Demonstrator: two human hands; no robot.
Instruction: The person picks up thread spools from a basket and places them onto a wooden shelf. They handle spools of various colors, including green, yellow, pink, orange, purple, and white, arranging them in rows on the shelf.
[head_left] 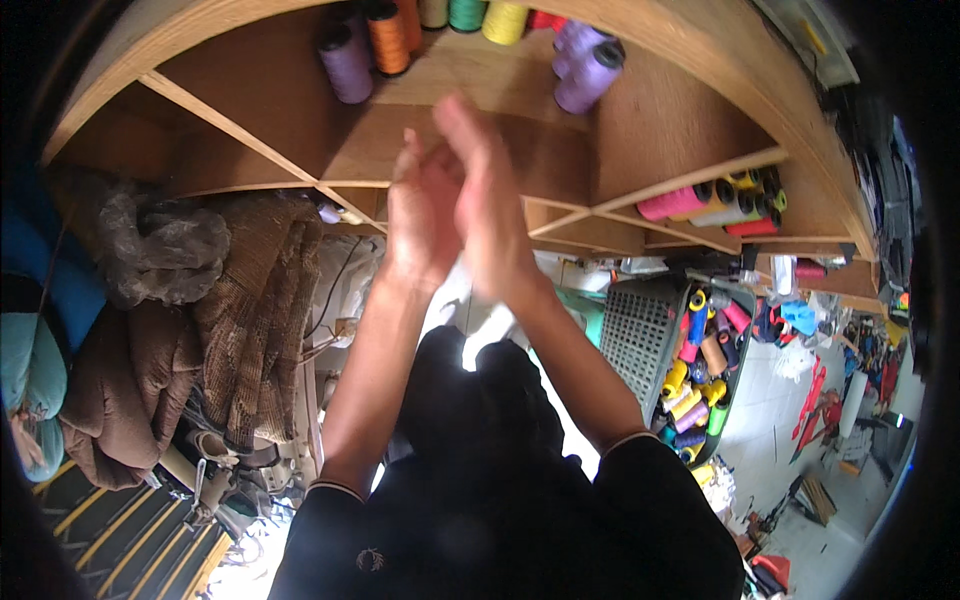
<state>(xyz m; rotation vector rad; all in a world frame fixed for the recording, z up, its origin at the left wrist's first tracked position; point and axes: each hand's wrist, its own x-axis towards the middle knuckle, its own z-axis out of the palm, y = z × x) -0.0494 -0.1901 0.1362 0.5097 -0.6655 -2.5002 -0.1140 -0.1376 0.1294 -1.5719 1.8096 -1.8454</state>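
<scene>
My left hand [424, 222] and my right hand [488, 205] are raised together in front of a wooden shelf, palms facing each other. Their fingers stretch upward, somewhat smeared by motion, and I see nothing held in either. Whether the palms touch, I cannot tell. Beyond them, in the shelf compartment [460, 130], stand a purple thread cone [346, 68], an orange thread cone [388, 40], a green one [466, 14] and a yellow one [505, 22]. Another purple thread cone [590, 78] stands at the compartment's right, beside a second purple one.
A grey plastic basket [640, 325] full of coloured thread cones is at the right. Pink, yellow and red cones [685, 200] lie in the right compartment. Brown folded fabric [250, 310] and a clear plastic bag [165, 250] are at the left. Scraps litter the tiled floor [775, 400].
</scene>
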